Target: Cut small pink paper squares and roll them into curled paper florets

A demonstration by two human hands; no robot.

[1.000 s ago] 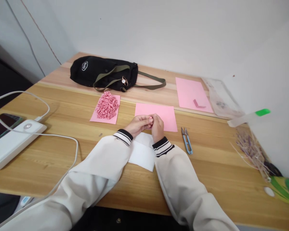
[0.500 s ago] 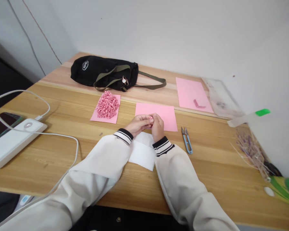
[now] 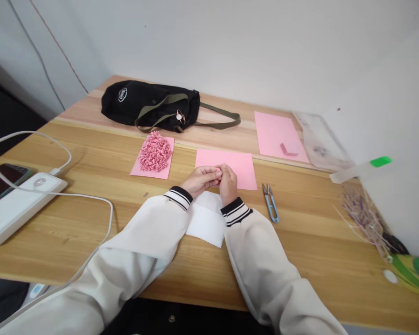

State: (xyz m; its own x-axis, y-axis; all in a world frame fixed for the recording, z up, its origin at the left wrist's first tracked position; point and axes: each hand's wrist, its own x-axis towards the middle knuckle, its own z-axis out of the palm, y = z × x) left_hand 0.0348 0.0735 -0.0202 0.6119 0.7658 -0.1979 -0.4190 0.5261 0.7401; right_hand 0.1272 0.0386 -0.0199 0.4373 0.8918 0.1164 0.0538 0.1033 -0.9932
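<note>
My left hand [image 3: 199,181] and my right hand [image 3: 228,184] meet over the middle of the table, fingers closed together. Between their fingertips shows a bit of a small pink piece [image 3: 218,170]; most of it is covered by the fingers, and its kind cannot be made out. Beneath my wrists lies a folded white paper [image 3: 206,225]. A pink paper sheet [image 3: 239,167] is spread just behind my hands. To the right rest blue-handled thread snips [image 3: 272,207]. Off to the left, a heap of pink beaded stamens [image 3: 155,153] sits on a smaller pink sheet [image 3: 138,168].
A black bag [image 3: 153,100] with olive straps lies along the back. Another pink sheet [image 3: 274,130] bears a folded pink strip [image 3: 287,150]. At left are a white power strip [image 3: 28,204], its cable and a phone [image 3: 9,179]. Dried stems [image 3: 363,214] lie at right.
Almost nothing differs. My hands stay together around the small pink piece, and the whole view has shifted very slightly.
</note>
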